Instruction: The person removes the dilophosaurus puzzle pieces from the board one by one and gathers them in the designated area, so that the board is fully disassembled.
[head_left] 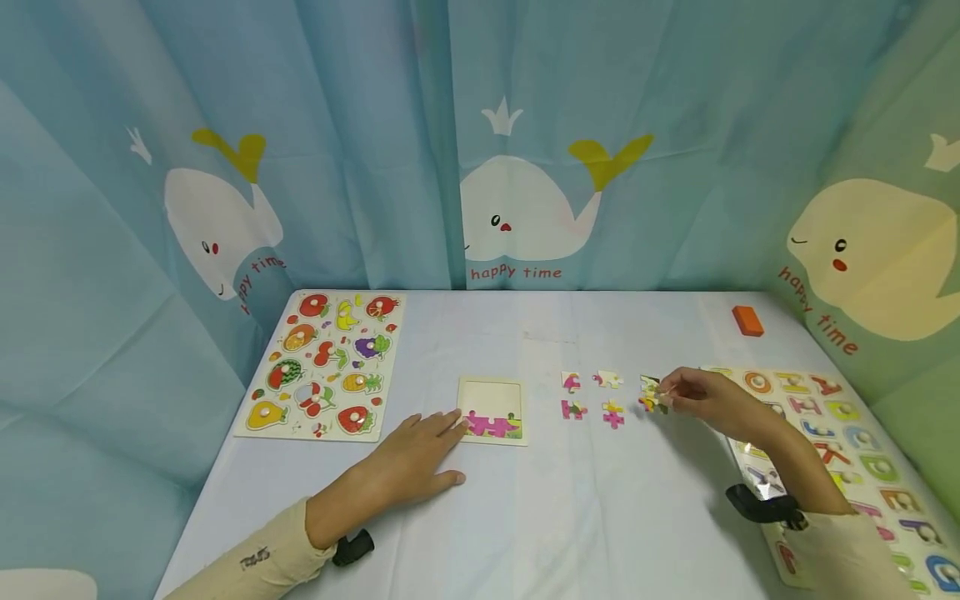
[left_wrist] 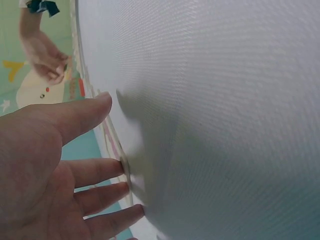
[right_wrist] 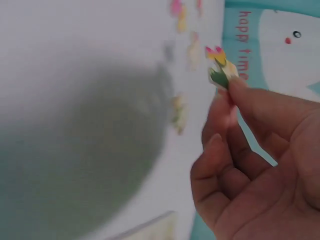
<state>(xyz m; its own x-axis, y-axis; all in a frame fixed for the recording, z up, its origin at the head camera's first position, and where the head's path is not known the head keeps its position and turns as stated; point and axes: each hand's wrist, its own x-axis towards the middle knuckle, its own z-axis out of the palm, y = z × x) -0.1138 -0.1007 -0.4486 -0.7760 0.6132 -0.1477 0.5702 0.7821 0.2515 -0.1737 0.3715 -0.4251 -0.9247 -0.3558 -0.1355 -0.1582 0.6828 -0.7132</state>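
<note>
My left hand (head_left: 408, 462) lies on the table with its fingers straight, the fingertips touching the left edge of a small square puzzle tray (head_left: 491, 398). Joined pink-and-green pieces (head_left: 489, 426) fill the tray's lower part. To the right of it, my right hand (head_left: 705, 402) pinches a jigsaw piece (right_wrist: 220, 69) between thumb and forefinger, raised above the table. That piece shows yellow, green and pink. Just beneath, another jigsaw piece (right_wrist: 178, 115) lies on the cloth, blurred in the right wrist view. Several loose jigsaw pieces (head_left: 573, 409) sit between the tray and my right hand.
On the left lies a fruit peg board (head_left: 395, 333). A letter peg board (head_left: 847, 433) lies on the right, partly under my right forearm. An orange block (head_left: 747, 321) stands near the back right corner. Whale-printed curtains (head_left: 375, 167) enclose the white table (head_left: 525, 517).
</note>
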